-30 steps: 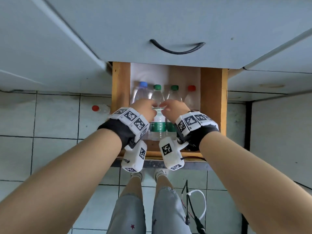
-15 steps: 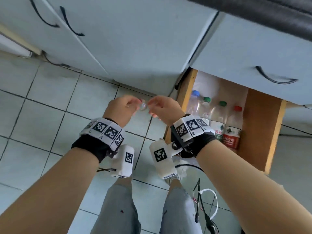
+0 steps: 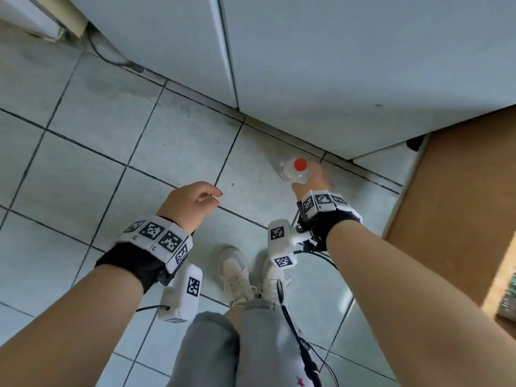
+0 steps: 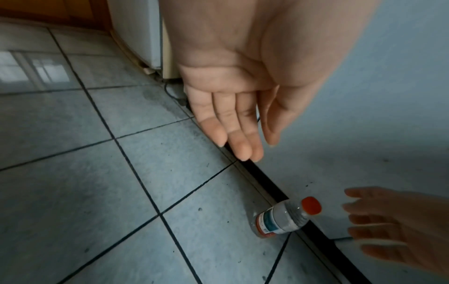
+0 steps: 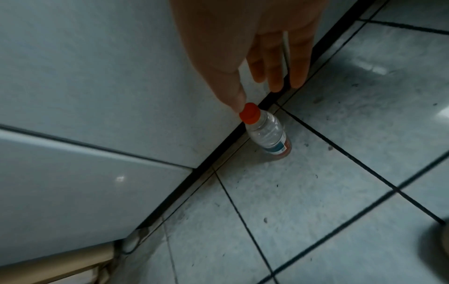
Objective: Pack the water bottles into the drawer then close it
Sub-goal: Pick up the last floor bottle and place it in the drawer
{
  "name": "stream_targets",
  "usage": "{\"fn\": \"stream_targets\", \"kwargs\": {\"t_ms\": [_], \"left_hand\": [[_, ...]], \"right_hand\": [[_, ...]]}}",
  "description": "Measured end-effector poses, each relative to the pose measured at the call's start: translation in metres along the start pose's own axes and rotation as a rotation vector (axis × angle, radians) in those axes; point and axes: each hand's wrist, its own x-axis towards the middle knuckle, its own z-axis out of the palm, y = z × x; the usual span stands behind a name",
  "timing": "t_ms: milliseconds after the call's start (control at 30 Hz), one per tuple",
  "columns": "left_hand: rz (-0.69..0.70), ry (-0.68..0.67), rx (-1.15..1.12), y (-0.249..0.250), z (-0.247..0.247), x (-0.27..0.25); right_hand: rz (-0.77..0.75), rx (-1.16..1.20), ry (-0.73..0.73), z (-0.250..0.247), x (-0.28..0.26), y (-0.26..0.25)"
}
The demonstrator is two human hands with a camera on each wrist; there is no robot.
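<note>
A small clear water bottle point(image 3: 291, 173) with a red cap stands upright on the floor tiles, close to the cabinet base; it also shows in the left wrist view point(image 4: 282, 219) and the right wrist view point(image 5: 267, 134). My right hand point(image 3: 314, 178) hovers just over it with fingers spread and straight point(image 5: 260, 94), the thumb tip beside the cap; contact is unclear. My left hand point(image 3: 212, 198) hangs relaxed and empty to the left, palm open point(image 4: 257, 148). The open wooden drawer point(image 3: 460, 205) is at the right edge.
Pale blue cabinet fronts point(image 3: 335, 65) rise behind the bottle. The floor point(image 3: 111, 163) is light tile with dark grout. My shoes point(image 3: 237, 272) stand below the hands, with cables point(image 3: 296, 331) trailing at my right leg. Bottle labels point(image 3: 509, 297) peek from the drawer.
My view has swung from the drawer down to the floor on its left. The hands have separated; the right one has reached to the red-capped bottle, the left has dropped back.
</note>
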Motion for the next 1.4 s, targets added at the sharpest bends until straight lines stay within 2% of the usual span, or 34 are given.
{"fn": "stream_targets", "kwargs": {"t_ms": [67,200,267,367,467,567,700,767,900,1000,1067,1133,1233,1300,1400], "left_hand": [[-0.009,-0.018,-0.02,-0.017,0.01,0.015],[-0.013,-0.032,-0.017,-0.045,0.018,0.03],[-0.022,-0.043,-0.018,-0.054,0.018,0.034],[-0.034,-0.069,-0.005,-0.056,0.018,0.033],[-0.036,-0.084,0.0,-0.047,0.019,0.028],[-0.012,-0.106,0.032,-0.026,0.017,0.016],[0.029,-0.163,0.128,0.017,0.005,-0.015],[0.087,-0.215,0.211,0.045,-0.006,-0.038],[0.336,-0.188,0.222,0.105,-0.033,-0.095],[0.458,-0.154,0.111,0.152,-0.049,-0.137],[0.511,-0.108,0.092,0.187,-0.054,-0.161],[0.534,-0.144,0.017,0.216,-0.051,-0.18],[0.527,-0.271,-0.187,0.247,-0.028,-0.203],[0.503,-0.378,-0.329,0.262,-0.003,-0.216],[0.463,-0.516,-0.39,0.282,0.042,-0.231]], "right_hand": [[0.0,-0.049,0.015,0.01,0.029,0.0],[0.013,-0.183,-0.064,0.025,0.068,-0.004],[-0.038,-0.371,-0.089,0.03,0.077,-0.003],[-0.075,-0.442,-0.123,0.036,0.08,0.006],[-0.049,-0.366,-0.105,0.034,0.07,0.019],[-0.059,-0.331,-0.129,0.021,0.043,0.007],[-0.202,-0.362,-0.195,-0.027,-0.025,-0.038],[-0.274,-0.303,-0.183,-0.061,-0.075,-0.06],[-0.41,-0.133,-0.174,-0.143,-0.175,-0.1],[-0.422,0.217,-0.246,-0.204,-0.232,-0.117],[-0.403,0.419,-0.222,-0.239,-0.261,-0.116],[-0.406,0.616,-0.175,-0.263,-0.28,-0.105],[-0.49,0.851,-0.099,-0.284,-0.288,-0.063],[-0.502,0.824,-0.058,-0.287,-0.286,-0.022],[-0.55,0.771,-0.157,-0.283,-0.28,0.041]]}}
